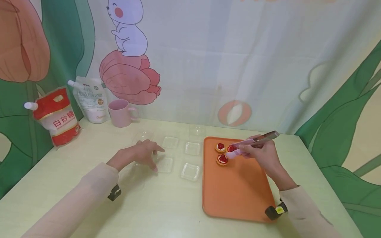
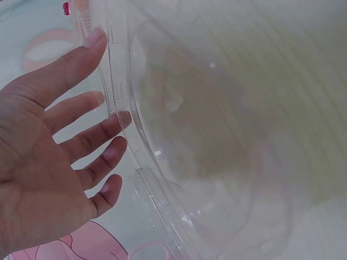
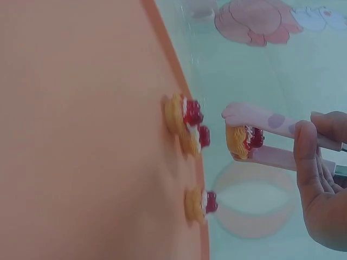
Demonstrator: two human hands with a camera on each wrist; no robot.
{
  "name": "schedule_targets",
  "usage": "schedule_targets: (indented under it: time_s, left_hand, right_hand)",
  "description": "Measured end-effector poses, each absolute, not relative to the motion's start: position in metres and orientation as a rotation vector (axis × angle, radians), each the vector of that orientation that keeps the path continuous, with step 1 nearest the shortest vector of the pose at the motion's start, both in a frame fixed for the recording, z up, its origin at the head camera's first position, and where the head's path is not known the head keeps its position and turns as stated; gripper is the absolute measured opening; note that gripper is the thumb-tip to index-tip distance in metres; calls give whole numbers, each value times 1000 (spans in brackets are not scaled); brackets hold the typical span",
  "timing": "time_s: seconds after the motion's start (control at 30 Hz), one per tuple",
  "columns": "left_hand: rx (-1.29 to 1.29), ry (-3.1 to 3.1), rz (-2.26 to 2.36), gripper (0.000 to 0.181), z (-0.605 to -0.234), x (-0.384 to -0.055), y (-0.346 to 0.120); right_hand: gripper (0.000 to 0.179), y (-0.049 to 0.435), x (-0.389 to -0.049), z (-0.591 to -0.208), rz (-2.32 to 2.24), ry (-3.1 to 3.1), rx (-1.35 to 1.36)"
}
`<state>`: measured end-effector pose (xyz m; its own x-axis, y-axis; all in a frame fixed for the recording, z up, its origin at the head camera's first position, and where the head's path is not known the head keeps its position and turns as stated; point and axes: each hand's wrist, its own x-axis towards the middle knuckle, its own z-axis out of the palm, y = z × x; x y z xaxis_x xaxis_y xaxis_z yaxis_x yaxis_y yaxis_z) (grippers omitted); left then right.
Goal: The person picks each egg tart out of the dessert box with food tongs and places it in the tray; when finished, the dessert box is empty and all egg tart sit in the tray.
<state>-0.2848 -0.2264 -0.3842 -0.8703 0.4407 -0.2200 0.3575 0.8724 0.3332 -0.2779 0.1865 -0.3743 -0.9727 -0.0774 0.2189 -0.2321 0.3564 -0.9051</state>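
My right hand [image 1: 265,156] grips a pair of tongs [image 1: 268,138] with pink paw-shaped tips above the orange tray [image 1: 238,195]. Between those tips a small berry tart [image 3: 237,141] is pinched, raised off the tray in the right wrist view. Three more tarts [image 3: 195,203] sit on the tray there. My left hand [image 1: 144,152] hovers at the clear plastic boxes [image 1: 190,172] left of the tray, thumb and fingers spread. In the left wrist view its fingertips are beside a clear box's rim [image 2: 142,157]; whether they touch it, I cannot tell.
A pink mug [image 1: 119,114], a white pouch [image 1: 91,100] and a red-and-white sugar bag [image 1: 59,119] stand at the back left. More clear boxes [image 1: 197,130] lie near the printed curtain [image 1: 184,66], which hangs behind the pale table [image 1: 166,211].
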Motion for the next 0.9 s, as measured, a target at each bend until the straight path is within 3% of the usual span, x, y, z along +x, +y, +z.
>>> schedule_targets:
  time_s: [0.9]
  left_hand:
    - [608, 2758, 398, 75, -387, -287, -228]
  right_hand:
    - [33, 210, -289, -402, 1547, -2652, 70]
